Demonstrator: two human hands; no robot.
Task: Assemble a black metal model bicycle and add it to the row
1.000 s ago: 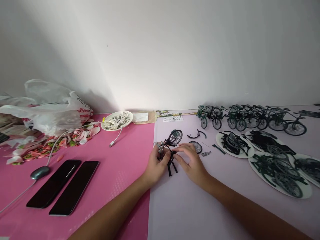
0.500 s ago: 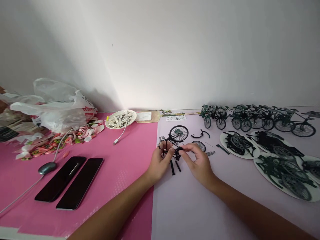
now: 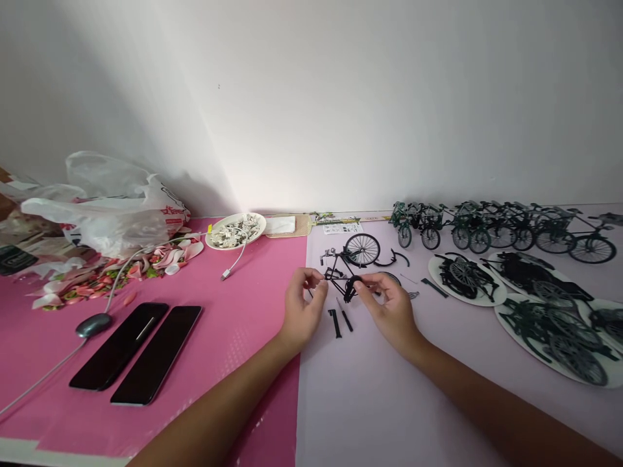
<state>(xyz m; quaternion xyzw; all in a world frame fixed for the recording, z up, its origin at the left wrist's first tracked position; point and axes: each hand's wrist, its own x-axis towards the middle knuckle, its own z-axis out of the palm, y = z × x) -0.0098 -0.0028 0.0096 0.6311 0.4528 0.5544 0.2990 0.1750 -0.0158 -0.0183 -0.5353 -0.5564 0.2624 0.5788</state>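
A partly built black model bicycle (image 3: 342, 277) is tilted over the lilac side of the table, its one fitted spoked wheel pointing away from me. My right hand (image 3: 389, 311) pinches its dark lower part between thumb and forefinger. To the left of the frame, my left hand (image 3: 304, 308) has its thumb and fingertips closed together beside the end of a tube. What they hold is too small to make out. Just below lie a black strip-shaped part (image 3: 335, 323) and a small screwdriver (image 3: 345, 316). Behind my right fingers is a curved black mudguard (image 3: 396, 259).
Finished model bicycles (image 3: 501, 230) line the wall at right. In front of them, white plates (image 3: 501, 299) carry bicycle parts. Two black phones (image 3: 156, 357) and a mouse-shaped device (image 3: 93, 325) lie on the pink side. A plate of white pieces (image 3: 214, 243) and plastic bags (image 3: 107, 214) stand behind.
The model bicycle has shifted right and away from me, so its handlebar now shows. My left hand has drawn back left from the frame's middle; my right hand keeps its pinch.
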